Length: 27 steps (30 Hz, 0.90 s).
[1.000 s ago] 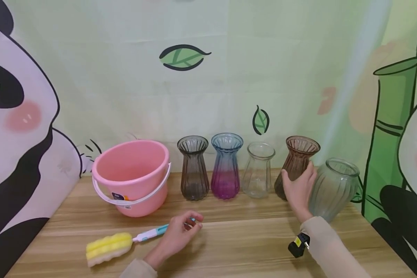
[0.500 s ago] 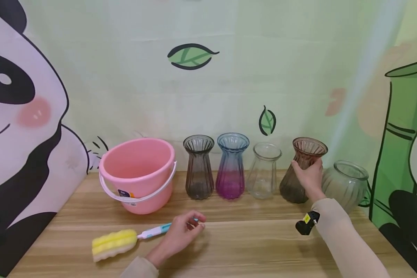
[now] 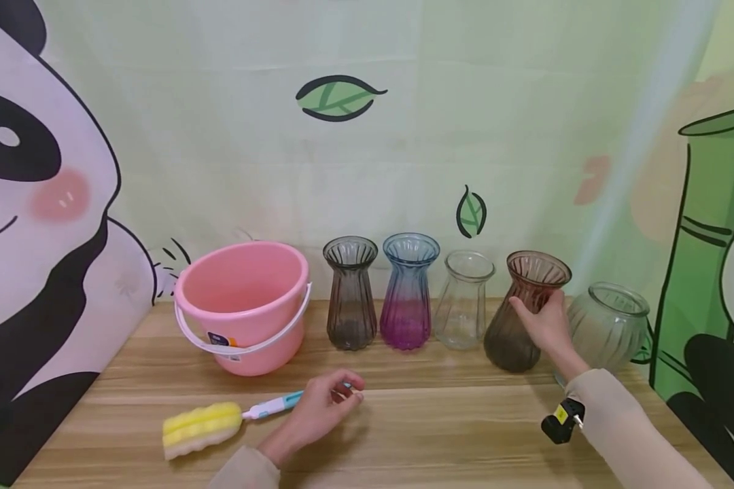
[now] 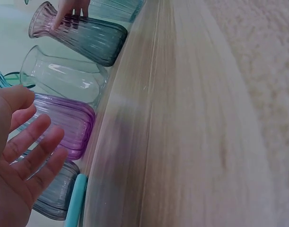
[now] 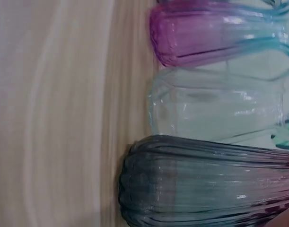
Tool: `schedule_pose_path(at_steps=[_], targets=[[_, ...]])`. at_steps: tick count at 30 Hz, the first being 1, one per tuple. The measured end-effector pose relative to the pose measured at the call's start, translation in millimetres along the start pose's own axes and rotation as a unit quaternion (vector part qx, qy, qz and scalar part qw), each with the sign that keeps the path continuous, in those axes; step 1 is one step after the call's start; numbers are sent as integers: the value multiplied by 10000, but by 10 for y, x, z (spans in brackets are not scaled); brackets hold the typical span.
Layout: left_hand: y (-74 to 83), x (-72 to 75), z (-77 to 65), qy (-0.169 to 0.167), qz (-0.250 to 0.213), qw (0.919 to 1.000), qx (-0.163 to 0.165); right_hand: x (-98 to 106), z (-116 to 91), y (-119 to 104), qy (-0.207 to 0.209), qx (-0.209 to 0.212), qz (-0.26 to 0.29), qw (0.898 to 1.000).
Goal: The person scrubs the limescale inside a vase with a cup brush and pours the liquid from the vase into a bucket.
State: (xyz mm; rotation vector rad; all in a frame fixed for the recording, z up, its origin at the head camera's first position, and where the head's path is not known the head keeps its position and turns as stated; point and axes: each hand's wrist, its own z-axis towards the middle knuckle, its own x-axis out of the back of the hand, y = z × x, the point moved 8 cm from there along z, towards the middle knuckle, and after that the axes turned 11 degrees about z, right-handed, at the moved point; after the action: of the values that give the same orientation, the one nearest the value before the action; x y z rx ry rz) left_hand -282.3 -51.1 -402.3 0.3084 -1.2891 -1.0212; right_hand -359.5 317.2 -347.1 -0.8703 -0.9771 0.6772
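The brown vase [image 3: 514, 333] is near the table's back edge, toward its back right corner, tilted with its mouth leaning right. Whether its base touches the table [image 3: 440, 435] is hard to tell. The right hand [image 3: 548, 322] grasps it just below the flared rim, thumb on one side, fingers behind. That high grip probably lets the heavier-looking base swing, so a firm hold and slow movement would suit it, and straightening it before any setting down seems wise.

Close by, a clear vase [image 3: 463, 309] stands on one side and a round jar [image 3: 608, 333] on the other, at the back right corner; knocking either looks the main risk. The left hand [image 3: 324, 411], loosely spread and gripping nothing, hovers by the handle of a sponge brush [image 3: 202, 428] toward the front left corner. It could usefully steady the base.
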Motion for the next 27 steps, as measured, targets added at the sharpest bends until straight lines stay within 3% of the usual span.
schedule_pose_path(at_steps=[5, 8, 15, 19, 27], targets=[[-168, -148, 43, -140, -63, 9998, -109, -23, -153, -45, -359, 214, -20, 9991], [-187, -202, 49, -244, -170, 9993, -210, -55, -227, -80, -549, 364, -84, 9978], [-94, -260, 75, -286, -136, 9980, -555, -185, -366, -140, -1261, 162, 81, 9918], [-51, -295, 100, -354, -100, 9977, -565, -269, -465, -187, -1757, -18, 306, 9840], [90, -322, 149, -331, 33, 9977, -586, -605, -724, -394, -2531, 599, 735, 9628]])
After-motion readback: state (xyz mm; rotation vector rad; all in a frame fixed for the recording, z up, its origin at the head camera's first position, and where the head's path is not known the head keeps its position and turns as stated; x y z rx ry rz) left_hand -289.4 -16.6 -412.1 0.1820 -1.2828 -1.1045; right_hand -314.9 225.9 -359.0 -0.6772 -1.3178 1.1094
